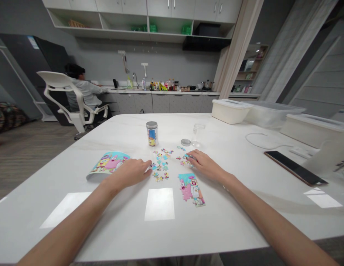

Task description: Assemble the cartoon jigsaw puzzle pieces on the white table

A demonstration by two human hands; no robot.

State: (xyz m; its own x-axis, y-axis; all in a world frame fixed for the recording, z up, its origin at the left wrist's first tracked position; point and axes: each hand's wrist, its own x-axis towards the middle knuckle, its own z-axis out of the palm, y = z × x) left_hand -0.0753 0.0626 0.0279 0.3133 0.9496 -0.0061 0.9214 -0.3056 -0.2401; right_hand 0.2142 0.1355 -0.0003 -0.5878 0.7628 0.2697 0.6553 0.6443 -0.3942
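Observation:
Small jigsaw puzzle pieces (162, 162) lie scattered in the middle of the white table. My left hand (134, 170) rests at the left edge of these pieces, its thumb and index finger apart, the tips close to a bluish piece. Over a second cluster of pieces (183, 162) is my right hand (203, 162), fingers bent and apart, covering part of it. A joined puzzle section (191, 189) with a pink starfish character lies flat nearer me. Partly behind my left hand, a curled picture sheet (109, 162) shows similar cartoon characters.
A jar with a metal lid (152, 133) stands beyond the pieces. To its right are a loose lid (185, 142) and a clear jar (198, 135). A phone (295, 167), a cable and storage boxes (231, 111) occupy the right side. A person (84, 90) sits at the back left.

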